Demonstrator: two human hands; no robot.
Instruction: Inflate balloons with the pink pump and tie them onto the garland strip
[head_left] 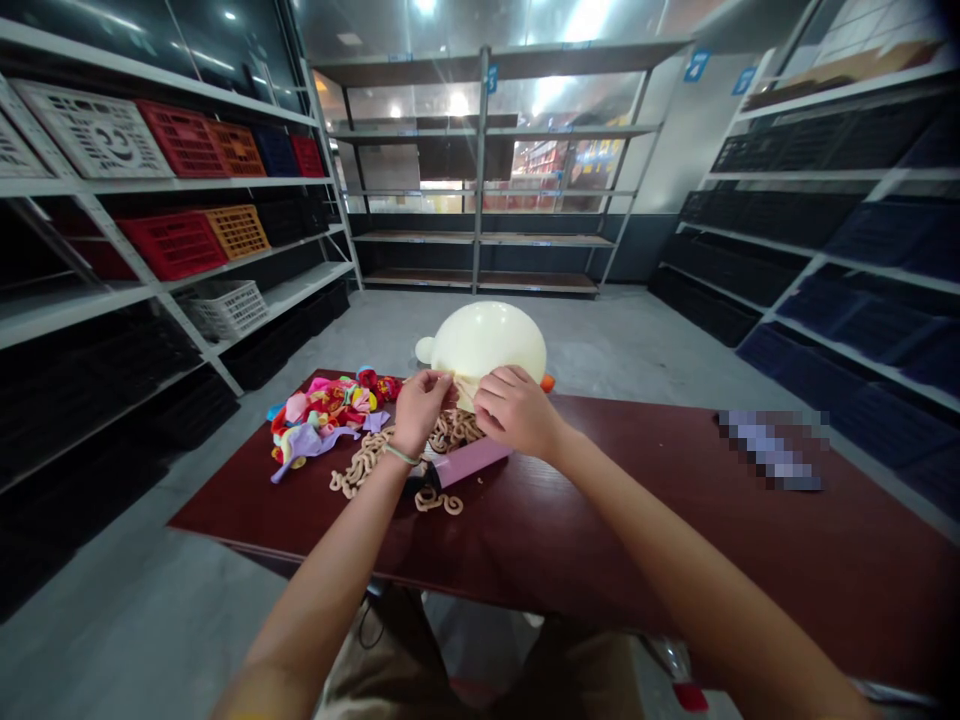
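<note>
A large pale cream balloon point(491, 340) stands at the table's far edge, with a small round bump on its left and an orange bit at its lower right. My left hand point(424, 405) pinches the balloon's neck from the left, fingers closed. My right hand point(517, 410) is closed on the same neck from the right, close to the left one. Beneath my hands lie a pink tube-shaped object point(472, 461) with a black end and a pile of beige curly pieces point(364, 462).
Colourful deflated balloons point(322, 415) are heaped on the left of the dark red table point(600, 500). A blurred purple item point(772, 450) lies at the right. Shelves with crates point(176, 245) flank both sides, and a metal rack point(480, 190) stands behind.
</note>
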